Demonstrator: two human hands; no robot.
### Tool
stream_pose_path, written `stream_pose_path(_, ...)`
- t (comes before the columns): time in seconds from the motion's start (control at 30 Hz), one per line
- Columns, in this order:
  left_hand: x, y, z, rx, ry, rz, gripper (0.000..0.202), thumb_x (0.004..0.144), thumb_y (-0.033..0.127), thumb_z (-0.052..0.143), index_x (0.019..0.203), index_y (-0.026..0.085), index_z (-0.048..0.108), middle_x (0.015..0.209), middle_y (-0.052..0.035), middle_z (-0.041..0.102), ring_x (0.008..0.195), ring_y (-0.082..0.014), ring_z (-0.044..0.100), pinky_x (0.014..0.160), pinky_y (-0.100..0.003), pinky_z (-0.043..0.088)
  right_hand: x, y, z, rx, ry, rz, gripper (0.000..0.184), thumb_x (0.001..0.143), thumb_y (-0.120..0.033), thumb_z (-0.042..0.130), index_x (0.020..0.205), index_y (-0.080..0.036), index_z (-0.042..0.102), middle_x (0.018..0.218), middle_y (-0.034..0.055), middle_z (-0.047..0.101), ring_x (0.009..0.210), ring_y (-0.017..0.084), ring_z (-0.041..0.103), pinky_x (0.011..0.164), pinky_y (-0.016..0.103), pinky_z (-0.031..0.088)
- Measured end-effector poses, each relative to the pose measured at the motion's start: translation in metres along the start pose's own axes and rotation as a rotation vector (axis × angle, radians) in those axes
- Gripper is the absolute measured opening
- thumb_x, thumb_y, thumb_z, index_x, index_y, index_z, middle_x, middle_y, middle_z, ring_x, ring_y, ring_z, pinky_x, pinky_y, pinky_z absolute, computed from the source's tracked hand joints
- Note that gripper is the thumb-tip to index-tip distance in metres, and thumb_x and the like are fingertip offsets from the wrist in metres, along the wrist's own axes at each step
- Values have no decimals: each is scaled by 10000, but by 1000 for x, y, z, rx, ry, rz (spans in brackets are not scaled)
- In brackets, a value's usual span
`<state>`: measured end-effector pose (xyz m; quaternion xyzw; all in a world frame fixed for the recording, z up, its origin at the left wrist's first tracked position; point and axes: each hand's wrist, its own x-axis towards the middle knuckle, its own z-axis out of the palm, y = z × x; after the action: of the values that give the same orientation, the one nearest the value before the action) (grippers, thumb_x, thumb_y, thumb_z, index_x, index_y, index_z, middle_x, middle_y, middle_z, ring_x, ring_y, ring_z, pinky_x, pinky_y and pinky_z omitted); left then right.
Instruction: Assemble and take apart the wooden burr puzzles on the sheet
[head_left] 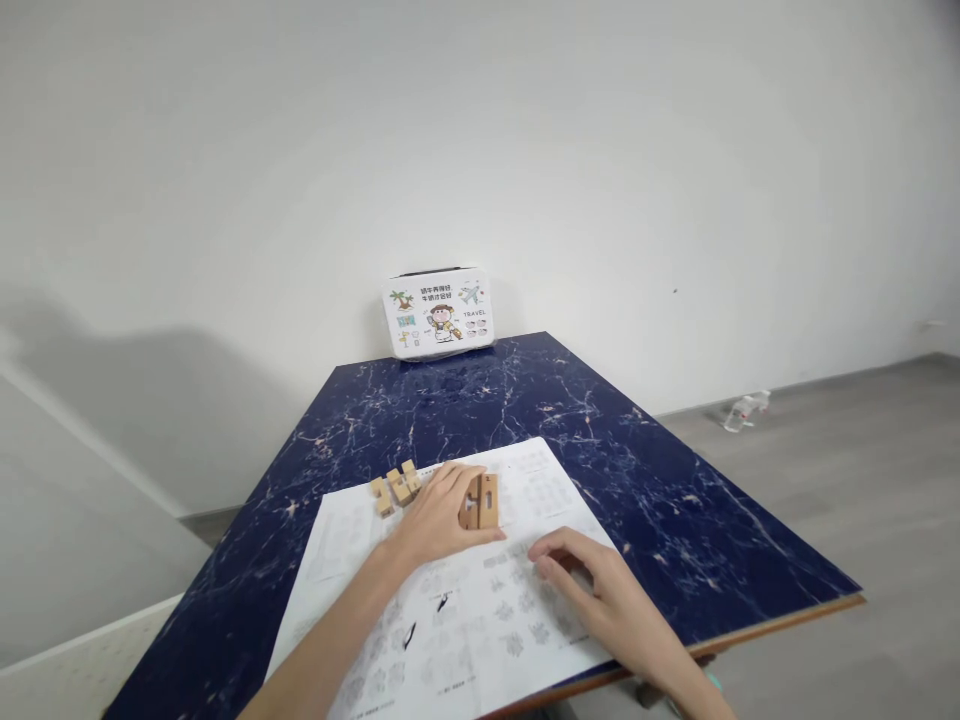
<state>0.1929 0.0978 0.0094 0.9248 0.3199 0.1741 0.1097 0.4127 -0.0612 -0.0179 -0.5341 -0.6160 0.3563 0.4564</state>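
While our left hand [439, 512] grips the slotted wooden pieces [487, 514] at one o'clock on the printed sheet [457, 640], we should pinch evenly to avoid skewing them; our right hand [592, 592], half-curled, empty at their four o'clock, could steady their free edge.

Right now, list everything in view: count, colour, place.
Table: one, blue, centre
Case: one, white, table's far end
Sheet: one, white, table's near end
Patches: two, black, on sheet
Blocks: several, tan, sheet's far left
Slotted wood: count unclear, brown, on sheet
Floor: one, grey, right
Bottle: at least one, clear, on floor
Object: one, turquoise, below table
Wall: at least one, white, behind table
Panel: one, off-white, lower left
Left hand: one, bare, spanning slotted wood
Right hand: one, bare, over sheet
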Motion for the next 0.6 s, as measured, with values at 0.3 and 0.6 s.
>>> stream_pose_path(0.3,-14,5,-7,118,-8,14,879,783,753,694,1455,219,503,1320,-143,632,1259,-350,571,1098,-497,447,-1,-6,-1,-26,-24,11,288,1026,-433,509,1012,-221,703,975,55,745,882,217,663,810,303,483)
stream_pose_path(0.6,-93,4,-28,192,12,-110,857,805,739,679,1459,214,498,1348,-157,648,1314,-390,555,1068,-522,495,-2,-4,-2,-49,-35,22,318,1028,-462,489,1002,-229,704,955,52,739,865,220,660,787,301,481)
